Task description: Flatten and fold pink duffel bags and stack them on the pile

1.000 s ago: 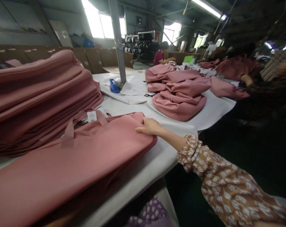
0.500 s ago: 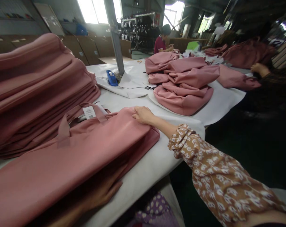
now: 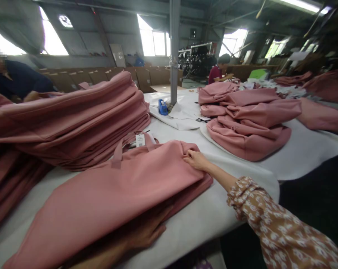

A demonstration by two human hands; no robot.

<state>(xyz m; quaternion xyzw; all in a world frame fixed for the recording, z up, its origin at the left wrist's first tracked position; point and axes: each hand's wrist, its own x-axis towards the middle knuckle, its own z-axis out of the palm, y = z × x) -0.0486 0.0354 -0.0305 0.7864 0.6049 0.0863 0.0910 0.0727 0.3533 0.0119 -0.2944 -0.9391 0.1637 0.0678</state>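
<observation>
A flat pink bag point(image 3: 115, 186) with handles and a white tag point(image 3: 140, 140) lies on the white table point(image 3: 208, 220) in front of me. My right hand point(image 3: 195, 160) pinches the bag's far right corner, fingers closed on the fabric. At the near edge my left hand point(image 3: 142, 233) reaches under the bag; its fingers are blurred and partly hidden beneath the fabric.
A tall stack of folded pink bags point(image 3: 74, 119) rises at the left. A loose heap of pink bags point(image 3: 247, 119) lies at the right. A blue tape dispenser point(image 3: 162, 107) sits by a grey post point(image 3: 174, 52). People work at the far left point(image 3: 15, 82) and at the back point(image 3: 218, 69).
The view has swung left, bringing the person at far left into sight. My right hand has closed on the bag's corner, and my left hand now shows under the near edge.
</observation>
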